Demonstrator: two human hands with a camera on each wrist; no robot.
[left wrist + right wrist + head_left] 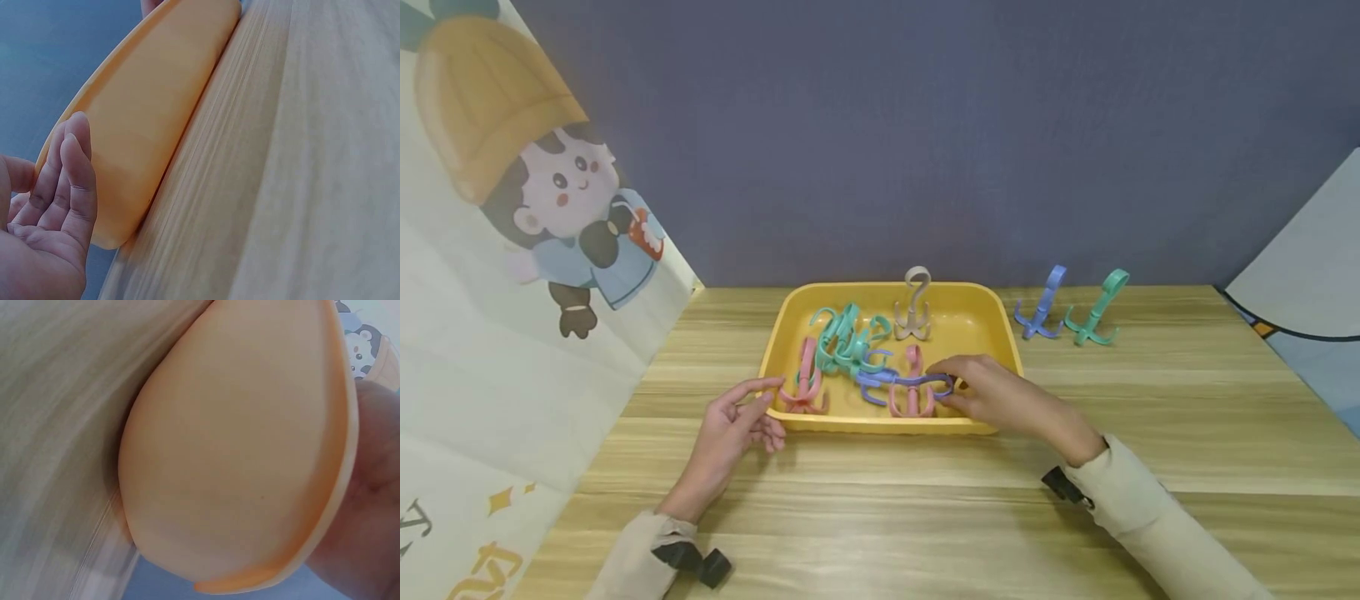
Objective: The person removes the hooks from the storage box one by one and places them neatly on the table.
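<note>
R hand (992, 392) had the purple hook (883, 377) pinched, nr the tray's (880, 425) front edge; L hand (730, 429) rested loose at its front-left corner. Wall lettering (490, 571): only "y" legible, approx.

Plain dark blue-grey backdrop (925, 142) behind a wood-grain tabletop (880, 517), pale cartoon-printed covering (475, 333) at left.

- Room lay on the table (880, 517) in front of the tray (880, 426).
- Tangled hooks (852, 343) crowded the tray's left half.
- A blue hook (1041, 307) and a green hook (1094, 313) blocked the way at its back right.
</note>
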